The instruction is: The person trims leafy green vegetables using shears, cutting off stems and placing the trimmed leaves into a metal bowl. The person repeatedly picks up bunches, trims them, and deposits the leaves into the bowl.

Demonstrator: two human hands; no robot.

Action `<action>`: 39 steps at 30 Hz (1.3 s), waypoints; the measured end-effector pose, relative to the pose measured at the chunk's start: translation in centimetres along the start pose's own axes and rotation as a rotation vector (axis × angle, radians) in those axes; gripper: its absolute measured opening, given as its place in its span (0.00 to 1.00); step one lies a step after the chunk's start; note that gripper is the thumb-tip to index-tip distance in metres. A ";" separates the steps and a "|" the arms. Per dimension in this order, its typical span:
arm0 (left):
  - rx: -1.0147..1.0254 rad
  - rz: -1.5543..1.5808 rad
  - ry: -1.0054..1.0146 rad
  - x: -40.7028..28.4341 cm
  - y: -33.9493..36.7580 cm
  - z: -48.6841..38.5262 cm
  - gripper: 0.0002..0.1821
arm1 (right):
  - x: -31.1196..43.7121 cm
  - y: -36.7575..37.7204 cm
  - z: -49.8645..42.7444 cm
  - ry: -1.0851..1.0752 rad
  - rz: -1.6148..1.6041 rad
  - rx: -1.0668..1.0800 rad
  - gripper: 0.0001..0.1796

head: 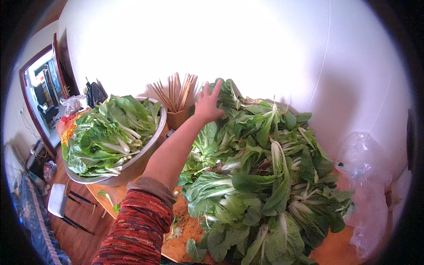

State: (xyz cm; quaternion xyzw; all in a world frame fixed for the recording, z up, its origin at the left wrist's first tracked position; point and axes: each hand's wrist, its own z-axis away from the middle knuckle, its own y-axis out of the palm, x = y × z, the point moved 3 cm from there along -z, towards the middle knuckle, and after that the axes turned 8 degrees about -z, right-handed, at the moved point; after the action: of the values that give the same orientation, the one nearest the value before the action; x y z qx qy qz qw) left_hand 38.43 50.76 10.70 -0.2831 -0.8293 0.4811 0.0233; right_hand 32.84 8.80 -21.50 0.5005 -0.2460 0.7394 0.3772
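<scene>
My left hand (208, 105) reaches out at the far end of a big heap of leafy greens (251, 195), beside an upright bunch of dark leaves (228, 96). Its fingers are spread, with nothing seen between them; whether the fingertips touch the leaves I cannot tell. The greens have white stalks, and some show brown roots with soil. To the left, a large metal basin (163, 124) is piled above its rim with lighter green leaves (112, 135). My right hand is out of view.
Behind my forearm, a brown holder (176, 119) of wooden chopsticks (179, 91) stands near the white wall (198, 39). Clear plastic bags (364, 172) lie right of the heap. Soil and leaf scraps cover part of the orange tabletop (182, 228). A stool (58, 200) stands on the floor at left.
</scene>
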 end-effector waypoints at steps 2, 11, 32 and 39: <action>-0.028 0.205 0.063 0.8 1.7 -1.0 0.58 | -0.2 -0.5 -0.1 0.006 -0.019 0.005 0.29; -0.133 0.429 0.051 -0.1 0.2 6.0 0.34 | -0.2 -1.1 0.6 0.004 -0.038 -0.022 0.29; 0.165 -0.333 -0.153 4.1 -16.4 45.0 0.41 | 0.9 6.2 4.6 -0.020 0.280 -0.135 0.34; -0.293 -0.141 0.071 2.6 -20.4 46.3 0.20 | 2.3 6.7 7.5 -0.003 0.040 -0.235 0.24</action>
State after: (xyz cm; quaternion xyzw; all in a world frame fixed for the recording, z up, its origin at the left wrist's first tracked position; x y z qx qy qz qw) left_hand 12.67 8.02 1.85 -0.2411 -0.9071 0.3422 0.0448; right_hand 31.05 -0.01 -16.42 0.4488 -0.3417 0.7121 0.4180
